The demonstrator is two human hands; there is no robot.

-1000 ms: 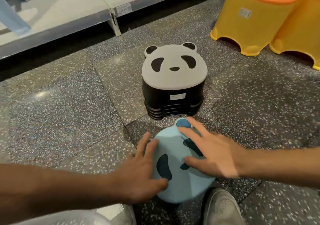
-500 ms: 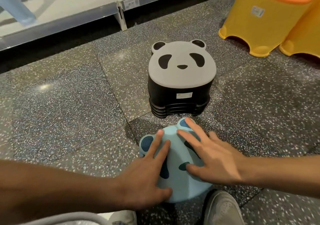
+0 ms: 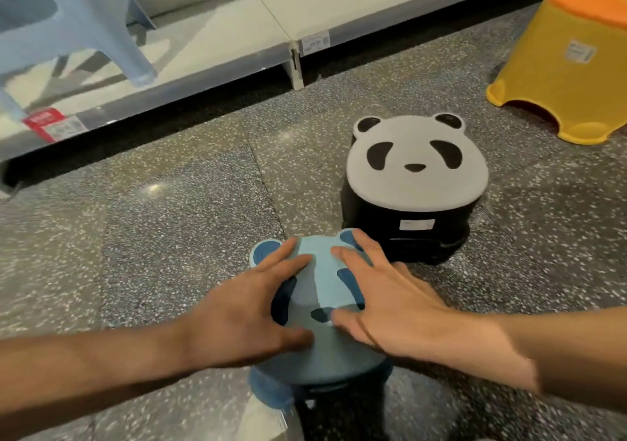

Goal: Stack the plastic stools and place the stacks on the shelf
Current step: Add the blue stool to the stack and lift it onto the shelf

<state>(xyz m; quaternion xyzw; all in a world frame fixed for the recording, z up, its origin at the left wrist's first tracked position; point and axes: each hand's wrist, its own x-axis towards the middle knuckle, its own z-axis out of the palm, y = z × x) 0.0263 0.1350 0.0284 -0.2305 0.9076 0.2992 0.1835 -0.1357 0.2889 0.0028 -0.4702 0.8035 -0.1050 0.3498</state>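
Both our hands, left [image 3: 251, 318] and right [image 3: 393, 308], still press flat and open on the blue panda stool [image 3: 322, 338] on the floor; our view has swung toward the shelf [image 3: 217, 33], suggesting placement next.

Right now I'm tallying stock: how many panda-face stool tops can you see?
2: a blue top under both hands, nearest the camera, and a white top on the black stack behind it. Stools nested beneath are hidden.
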